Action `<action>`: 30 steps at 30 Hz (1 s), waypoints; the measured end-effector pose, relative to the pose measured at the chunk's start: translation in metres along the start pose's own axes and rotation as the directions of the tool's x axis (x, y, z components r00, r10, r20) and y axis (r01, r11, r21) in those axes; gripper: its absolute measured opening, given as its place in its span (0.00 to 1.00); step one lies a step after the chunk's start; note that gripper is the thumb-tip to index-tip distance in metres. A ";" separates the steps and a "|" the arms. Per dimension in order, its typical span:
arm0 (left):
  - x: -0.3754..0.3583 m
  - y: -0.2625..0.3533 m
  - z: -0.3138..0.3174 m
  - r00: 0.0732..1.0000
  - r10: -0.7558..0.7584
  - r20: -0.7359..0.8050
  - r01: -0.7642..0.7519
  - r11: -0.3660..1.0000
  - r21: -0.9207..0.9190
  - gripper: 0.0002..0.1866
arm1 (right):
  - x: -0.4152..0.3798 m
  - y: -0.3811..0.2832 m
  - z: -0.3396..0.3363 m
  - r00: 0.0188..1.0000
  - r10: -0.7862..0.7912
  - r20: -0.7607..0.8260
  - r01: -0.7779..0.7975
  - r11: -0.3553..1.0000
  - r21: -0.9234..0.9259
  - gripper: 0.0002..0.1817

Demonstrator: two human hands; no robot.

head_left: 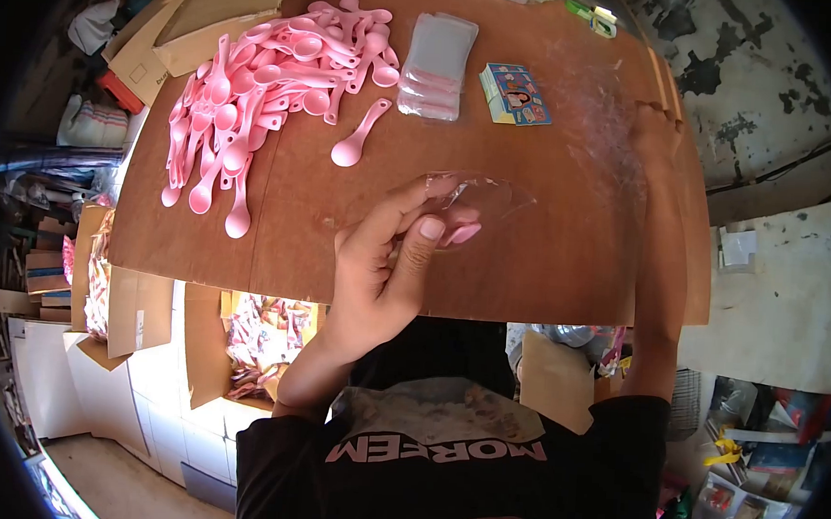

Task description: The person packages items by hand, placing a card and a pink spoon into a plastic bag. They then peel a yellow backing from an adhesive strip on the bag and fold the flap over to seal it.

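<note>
Thumb and fingers of my left hand [387, 258] pinch a clear plastic bag [499, 196], with a small pink piece [464, 232] showing at the fingertips. Most of that piece is hidden by the hand. My right arm reaches up the right side of the table [527, 275]; my right hand [659, 127] is beside a crumpled heap of clear plastic [601, 128], its fingers blurred. Pink measuring spoons [304, 47] lie piled at the left, and one single spoon [348, 151] lies apart. Clear bags [437, 63] are stacked beside printed cards [518, 96].
An open cardboard box [217, 19] is behind the spoon pile. Below the table's near edge stands a box of wrapped items [266, 341], with another box [140, 311] further left. A green-handled tool [588, 15] lies near the far edge.
</note>
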State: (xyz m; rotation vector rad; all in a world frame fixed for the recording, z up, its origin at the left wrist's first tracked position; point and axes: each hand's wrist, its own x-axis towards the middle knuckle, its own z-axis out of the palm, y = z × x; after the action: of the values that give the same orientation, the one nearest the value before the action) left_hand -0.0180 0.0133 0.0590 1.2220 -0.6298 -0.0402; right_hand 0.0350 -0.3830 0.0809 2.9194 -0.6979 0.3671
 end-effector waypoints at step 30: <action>0.007 -0.035 -0.048 0.990 -0.056 0.133 0.051 0.998 0.046 0.09 | -0.150 -0.147 -0.016 0.757 -0.620 -0.207 0.117 -0.184 0.976 0.09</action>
State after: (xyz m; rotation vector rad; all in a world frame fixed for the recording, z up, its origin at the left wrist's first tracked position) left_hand 0.0202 0.0392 0.0221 1.2845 -0.7174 -0.1556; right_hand -0.0307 -0.1849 0.0488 4.3482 1.3424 0.2927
